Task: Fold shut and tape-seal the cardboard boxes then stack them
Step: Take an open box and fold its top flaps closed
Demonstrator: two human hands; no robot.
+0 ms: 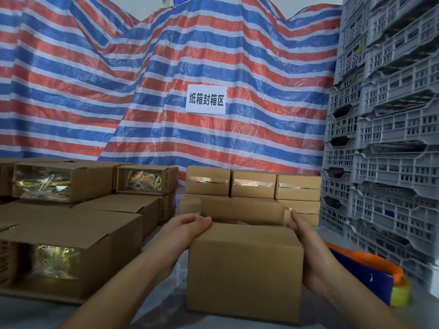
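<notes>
A small cardboard box (244, 269) stands in front of me, its near flap folded down and its far flap (242, 210) still upright. My left hand (187, 227) presses on the box's top left edge. Along the right side lies my right hand (306, 243), gripping the box with the thumb near the top right corner. Behind it sits a stack of taped boxes (253, 186), two layers high.
Open boxes with shiny packets inside (64, 252) fill the left side. Grey plastic crates (384, 138) are stacked high on the right. A blue and orange tape dispenser (370, 274) lies at the right, by a yellow roll (401, 295). A striped tarp (166, 79) hangs behind.
</notes>
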